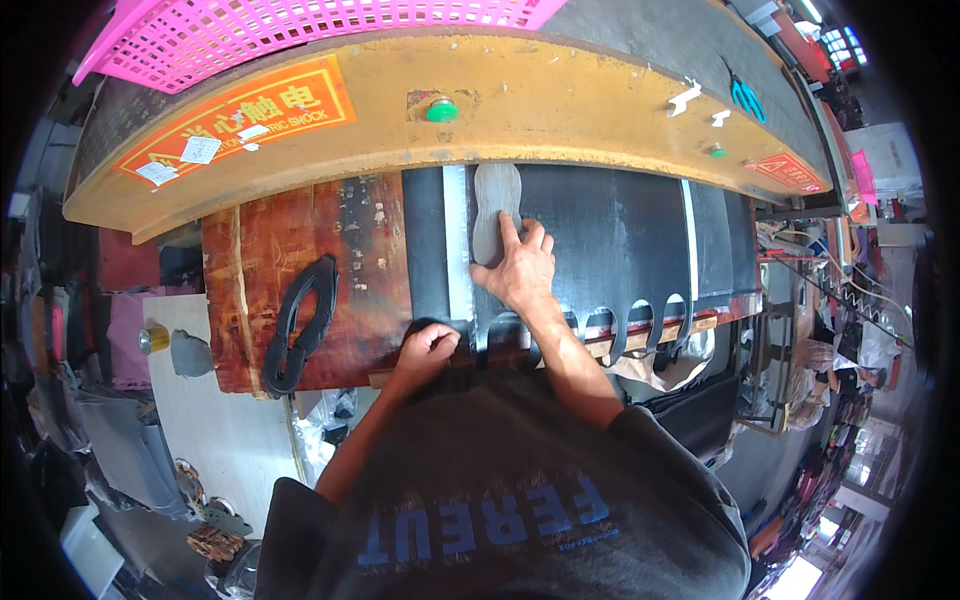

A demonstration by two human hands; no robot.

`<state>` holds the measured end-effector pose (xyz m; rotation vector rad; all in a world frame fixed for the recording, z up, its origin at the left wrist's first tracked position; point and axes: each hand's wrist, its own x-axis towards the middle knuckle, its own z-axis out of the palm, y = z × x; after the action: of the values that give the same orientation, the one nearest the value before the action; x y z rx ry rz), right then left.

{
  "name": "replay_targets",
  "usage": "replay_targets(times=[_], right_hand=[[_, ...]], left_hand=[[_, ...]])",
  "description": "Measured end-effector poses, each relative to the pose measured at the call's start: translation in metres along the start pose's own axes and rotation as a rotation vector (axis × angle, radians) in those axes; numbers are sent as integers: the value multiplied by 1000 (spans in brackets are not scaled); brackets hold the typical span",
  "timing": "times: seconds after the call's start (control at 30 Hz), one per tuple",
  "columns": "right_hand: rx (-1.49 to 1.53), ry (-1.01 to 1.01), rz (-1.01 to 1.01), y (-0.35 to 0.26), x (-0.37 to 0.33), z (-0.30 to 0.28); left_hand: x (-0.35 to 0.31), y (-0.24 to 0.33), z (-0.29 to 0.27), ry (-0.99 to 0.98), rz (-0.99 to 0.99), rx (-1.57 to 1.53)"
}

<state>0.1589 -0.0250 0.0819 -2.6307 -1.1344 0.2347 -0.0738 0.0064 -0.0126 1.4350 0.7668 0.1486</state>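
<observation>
My right hand lies over a grey sole-shaped piece, its index finger stretched onto it and its thumb spread to the left. That piece rests lengthwise on a black sheet, just right of a pale strip. Rounded cut-outs run along the sheet's near edge, leaving narrow black tongues. My left hand is closed at the near edge of the black material, left of the pale strip; what its fingers hold, if anything, is hidden. Farther left, a black sole-shaped outline with an open middle lies on the reddish-brown board.
A yellow machine beam crosses the far side of the board, with a green button on its front. Upon the machine sit a pink perforated basket and turquoise-handled scissors. A pale table stands at the left.
</observation>
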Motion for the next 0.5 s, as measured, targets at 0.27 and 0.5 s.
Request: replay_targets(times=[0.27,0.5], right_hand=[[78,-39,-124,0,19,-49],[584,-133,-252,-63,119,-80]], left_hand=[[-24,6,5,-42,-123,-20],[-39,-3,12,-12,-128,-40]])
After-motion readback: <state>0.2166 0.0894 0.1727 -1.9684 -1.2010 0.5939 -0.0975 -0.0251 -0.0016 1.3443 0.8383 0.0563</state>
